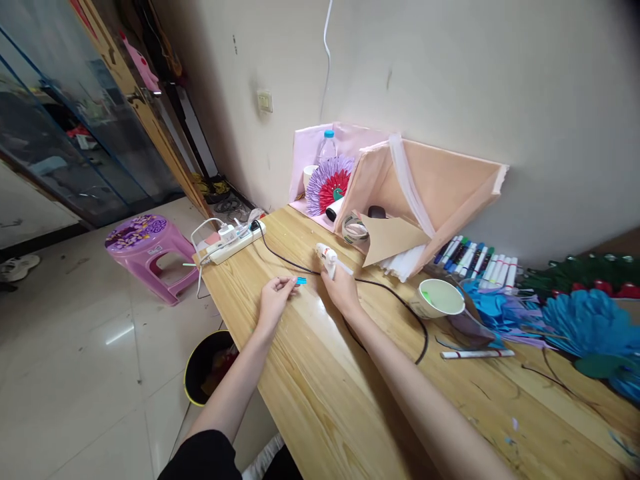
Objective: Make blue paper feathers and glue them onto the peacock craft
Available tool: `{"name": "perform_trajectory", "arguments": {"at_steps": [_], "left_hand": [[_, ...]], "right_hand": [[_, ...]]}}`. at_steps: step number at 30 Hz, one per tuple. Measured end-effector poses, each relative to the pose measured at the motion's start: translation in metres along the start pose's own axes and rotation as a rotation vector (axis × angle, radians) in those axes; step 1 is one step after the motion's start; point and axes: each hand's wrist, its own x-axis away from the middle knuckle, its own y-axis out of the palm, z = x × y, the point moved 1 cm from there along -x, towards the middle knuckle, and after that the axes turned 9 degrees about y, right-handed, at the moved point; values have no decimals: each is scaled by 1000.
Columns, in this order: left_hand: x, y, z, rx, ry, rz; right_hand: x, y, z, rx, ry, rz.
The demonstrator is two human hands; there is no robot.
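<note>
My left hand (274,301) pinches a small bright blue piece (301,281) just above the wooden table (320,393). My right hand (341,287) is closed round a white hot glue gun (327,258), its nozzle pointing down toward the blue piece. The gun's black cord (395,297) runs across the table in both directions, one end leading to a white power strip (233,245) at the table's far left corner.
A white cup (439,298), a row of markers (475,257), blue paper fans (585,327) and a loose white marker (477,354) lie right. A peach folded card (425,200), tape roll (355,229) and pink fan (330,187) stand behind. Pink stool (150,250) and black bin (210,363) sit on the floor.
</note>
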Motion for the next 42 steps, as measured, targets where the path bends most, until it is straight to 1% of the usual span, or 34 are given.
{"name": "perform_trajectory", "arguments": {"at_steps": [2,4,6,8,10,12,14,18,25,32,39,42], "left_hand": [[0,1,0,11,-12,-20],[1,1,-1,17,-22,-35],[2,1,-1,19,-30,-50],[4,2,0,18,-38,-77],[7,5,3,15,-49,-118],[10,8,7,11,-53,-165],[14,11,10,5,-48,-210],[17,15,12,-5,-56,-270],[17,16,8,-20,-78,-309],[16,16,6,-33,-81,-338],[16,16,4,-19,-102,-348],[16,17,4,-15,-109,-353]], "right_hand": [[2,2,3,79,-13,-7],[15,-3,5,137,-42,25],[33,-13,6,155,-86,126],[52,-24,5,100,-151,203],[67,-31,3,24,-232,190],[74,-35,0,-50,-288,135],[76,-36,-1,-100,-309,96],[74,-34,0,-133,-320,76],[74,-32,7,-101,-351,37],[71,-31,10,-71,-391,39],[70,-31,12,20,-465,55],[71,-32,11,14,-468,53]]}}
